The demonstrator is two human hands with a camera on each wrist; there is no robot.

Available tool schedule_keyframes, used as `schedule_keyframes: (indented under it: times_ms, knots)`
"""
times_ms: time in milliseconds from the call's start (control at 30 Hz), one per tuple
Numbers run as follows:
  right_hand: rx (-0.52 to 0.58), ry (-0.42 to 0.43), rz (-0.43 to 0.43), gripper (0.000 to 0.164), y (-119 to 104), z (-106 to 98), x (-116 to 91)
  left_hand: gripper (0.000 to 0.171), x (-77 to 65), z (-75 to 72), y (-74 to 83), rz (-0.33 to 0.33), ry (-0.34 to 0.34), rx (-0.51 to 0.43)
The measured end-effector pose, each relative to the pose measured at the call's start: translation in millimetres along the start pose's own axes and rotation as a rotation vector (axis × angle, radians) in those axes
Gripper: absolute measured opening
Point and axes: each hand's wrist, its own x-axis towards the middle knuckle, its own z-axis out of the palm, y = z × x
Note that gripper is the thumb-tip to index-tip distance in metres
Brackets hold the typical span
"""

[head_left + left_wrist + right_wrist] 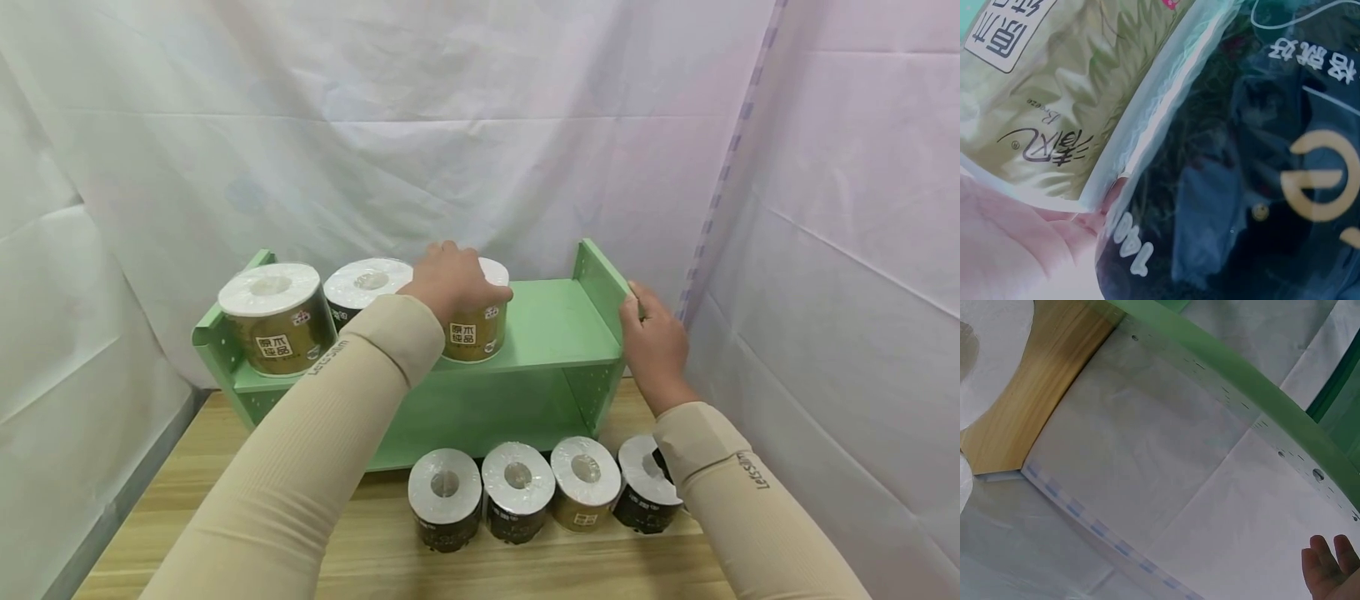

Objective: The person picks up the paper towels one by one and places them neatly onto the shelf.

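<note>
My left hand (457, 279) grips a gold-wrapped toilet roll (474, 333) on the top board of a green shelf (555, 321), its thumb toward the right side. In the left wrist view, fingers reach between this gold roll (1104, 69) and a black-wrapped toilet roll (1229, 175). Farther left on the board stand that black roll (371, 279), partly behind the sleeve, and another gold roll (277, 325). My right hand (656, 346) holds the upper edge of the shelf's right side panel (600, 283). Fingertips (1317, 559) of this hand show at the right wrist view's lower corner.
In front of the shelf, a row of toilet rolls stands on the wooden table (375, 558): two black ones (445, 500) (519, 492), a gold one (585, 483) and another black one (647, 487) by the right sleeve. White cloth (450, 167) hangs behind and at both sides.
</note>
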Motion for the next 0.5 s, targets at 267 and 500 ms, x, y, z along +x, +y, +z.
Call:
schedule_keyframes:
  times_ms: [267, 500]
  knots:
    - [-0.043, 0.002, -0.017, 0.052, -4.0, -1.0, 0.8, 0.075, -3.3, -0.9, -2.6, 0.008, -0.011, -0.038]
    - [-0.045, -0.035, -0.029, 0.054, -7.2, -2.3, 3.3, 0.084, -6.9, -1.9, -5.9, 0.010, -0.019, -0.065]
